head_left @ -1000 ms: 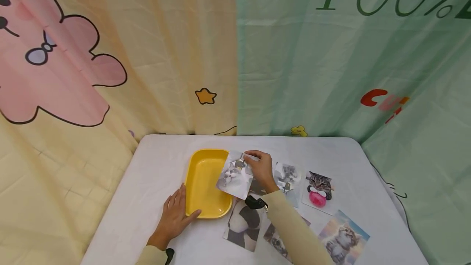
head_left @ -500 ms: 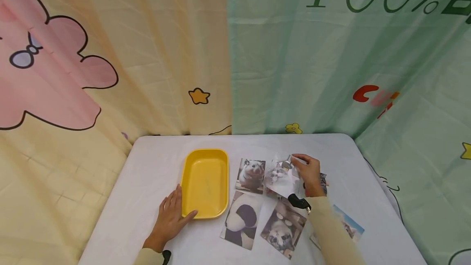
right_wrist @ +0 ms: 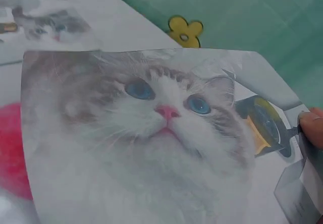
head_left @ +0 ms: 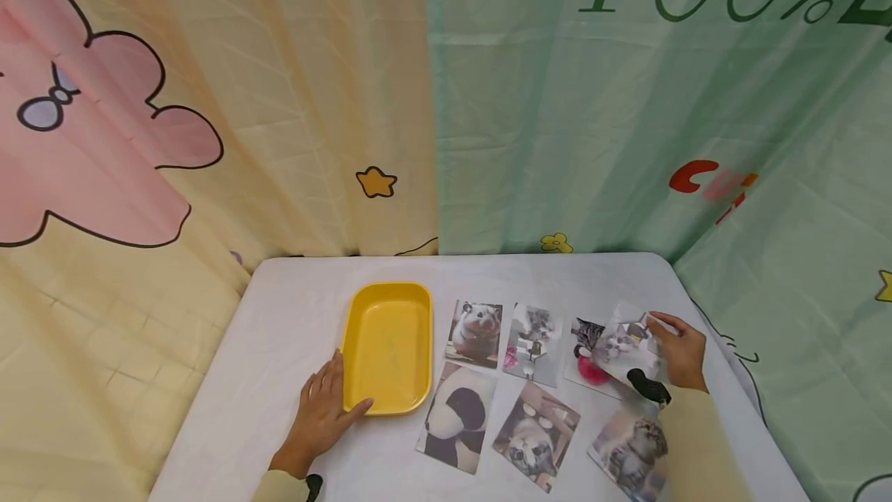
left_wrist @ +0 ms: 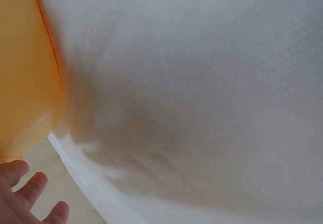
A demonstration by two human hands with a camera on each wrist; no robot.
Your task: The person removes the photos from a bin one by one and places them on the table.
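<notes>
My right hand (head_left: 681, 355) pinches the right edge of a photo print of a blue-eyed cat (right_wrist: 166, 128), its thumb on the picture side in the right wrist view. Held near the table's right side, the print overlaps a tabby cat photo with a pink ball (head_left: 591, 369) in the head view. Beneath the right wrist is a kitten photo (head_left: 627, 452), partly covered by the sleeve. My left hand (head_left: 317, 413) rests against the left side of a yellow tray (head_left: 390, 355), fingers extended and thumb by the near rim. Only some of its fingertips (left_wrist: 33, 186) show in the left wrist view.
Between tray and right hand lie several photos: a hamster (head_left: 476, 331), a grey-and-white cat (head_left: 533, 343), a black-and-white animal (head_left: 456, 418) and an upside-down cat (head_left: 535, 438). A white cloth covers the table (head_left: 300, 293). Printed curtains (head_left: 334, 99) hang behind it.
My right hand has carried the blue-eyed cat print rightward from the tray's edge, past the middle photos, to the right side. The left hand stays at the tray.
</notes>
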